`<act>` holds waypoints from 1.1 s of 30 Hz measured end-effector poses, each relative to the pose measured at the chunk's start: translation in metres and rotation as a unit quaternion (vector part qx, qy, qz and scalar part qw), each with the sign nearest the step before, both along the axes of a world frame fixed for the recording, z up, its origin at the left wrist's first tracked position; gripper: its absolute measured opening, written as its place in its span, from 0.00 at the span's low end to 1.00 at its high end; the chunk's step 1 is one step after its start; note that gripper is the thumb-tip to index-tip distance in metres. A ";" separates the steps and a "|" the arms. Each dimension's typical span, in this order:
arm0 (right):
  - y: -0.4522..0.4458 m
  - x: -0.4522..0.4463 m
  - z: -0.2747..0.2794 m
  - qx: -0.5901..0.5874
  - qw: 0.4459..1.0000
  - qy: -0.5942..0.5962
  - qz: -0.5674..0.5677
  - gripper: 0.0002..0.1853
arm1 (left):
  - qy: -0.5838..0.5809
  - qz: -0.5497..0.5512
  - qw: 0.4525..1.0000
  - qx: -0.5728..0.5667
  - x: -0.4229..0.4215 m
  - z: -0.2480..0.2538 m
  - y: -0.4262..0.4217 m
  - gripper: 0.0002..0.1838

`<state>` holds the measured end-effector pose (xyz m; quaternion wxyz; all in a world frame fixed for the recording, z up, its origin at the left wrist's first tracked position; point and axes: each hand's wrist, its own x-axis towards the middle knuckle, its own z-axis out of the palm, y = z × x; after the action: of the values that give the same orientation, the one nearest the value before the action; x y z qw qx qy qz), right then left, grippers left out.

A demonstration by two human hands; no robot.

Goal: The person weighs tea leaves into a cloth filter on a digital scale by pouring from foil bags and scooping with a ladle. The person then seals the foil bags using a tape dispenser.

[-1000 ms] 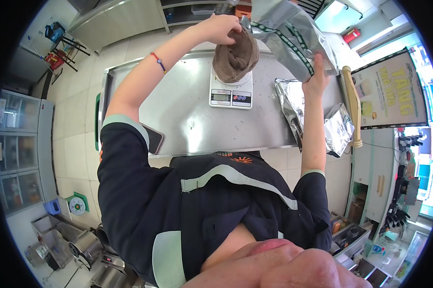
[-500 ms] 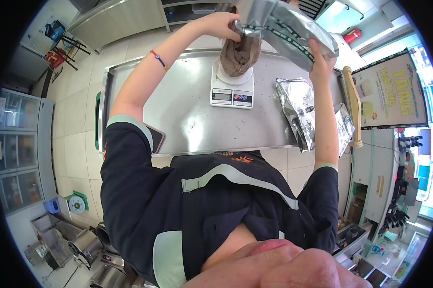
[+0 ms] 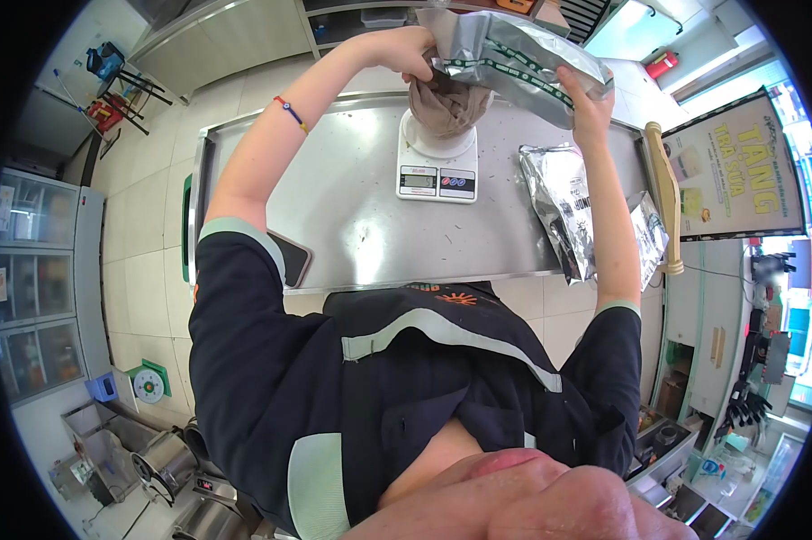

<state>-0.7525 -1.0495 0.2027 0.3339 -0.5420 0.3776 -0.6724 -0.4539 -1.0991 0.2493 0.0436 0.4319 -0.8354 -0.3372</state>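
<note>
My left hand (image 3: 408, 52) is closed on the rim of a brown cloth bag (image 3: 448, 110), close to the mouth of a silver foil bag. The cloth bag sags into a round pale container on a white digital kitchen scale (image 3: 437, 183). My right hand (image 3: 590, 110) grips the foil bag (image 3: 518, 65), which has green printed bands. It lies tilted on its side, its mouth at the cloth bag's opening. What is inside either bag is hidden. Another silver foil pouch (image 3: 557, 202) lies on the table to the right of the scale.
The steel table (image 3: 334, 216) has a raised rim and a few dark specks on it. A phone (image 3: 291, 261) lies at its near left edge, beside my arm. A wooden-framed sign (image 3: 735, 171) stands beyond the right edge.
The foil bag has shifted slightly left and down with my right hand. My left hand has moved slightly left, and the cloth bag's opening shows less.
</note>
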 end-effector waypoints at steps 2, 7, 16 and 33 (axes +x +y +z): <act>0.000 -0.003 0.005 -0.005 0.999 0.033 0.007 0.27 | -0.005 -0.007 1.000 0.018 0.001 0.006 0.009 0.31; -0.005 -0.015 0.031 -0.055 0.987 0.152 0.018 0.32 | 0.061 0.006 0.996 0.063 0.007 -0.007 0.002 0.33; -0.001 0.000 0.067 -0.131 0.951 0.281 0.014 0.32 | 0.207 0.016 0.971 0.119 0.018 -0.033 -0.006 0.32; 0.016 0.024 0.094 -0.256 0.846 0.467 -0.026 0.34 | 0.241 0.004 0.960 0.141 0.019 -0.050 -0.008 0.26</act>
<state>-0.7288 -1.0339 0.2964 -0.0502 -0.8482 0.3178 -0.4208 -0.4353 -1.1070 0.1991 0.1839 0.3429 -0.7424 -0.5455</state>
